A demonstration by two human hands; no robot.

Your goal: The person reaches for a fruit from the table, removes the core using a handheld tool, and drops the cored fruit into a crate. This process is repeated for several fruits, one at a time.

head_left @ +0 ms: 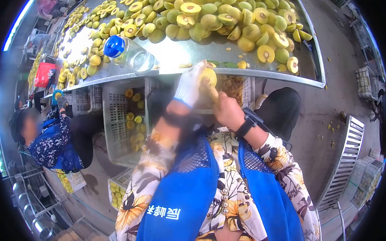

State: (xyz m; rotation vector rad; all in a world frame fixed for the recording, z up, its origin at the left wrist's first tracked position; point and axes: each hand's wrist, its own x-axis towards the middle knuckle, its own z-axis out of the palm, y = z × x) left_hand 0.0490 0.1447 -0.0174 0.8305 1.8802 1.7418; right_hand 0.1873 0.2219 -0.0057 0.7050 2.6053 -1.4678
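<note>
Blue mesh-panelled vest (177, 192) — knit-gloved left hand (189, 84) grasping rounded yellow fruit (209, 75); right hand (229, 110) clenched — contents unclear.

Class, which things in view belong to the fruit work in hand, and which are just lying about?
Apparently part of the job:
held fruit, at the gloved left hand
fruit heap on the metal table
crate of fruit, lower down

Probably just lying about:
blue-capped bottle
slatted metal rack
</note>
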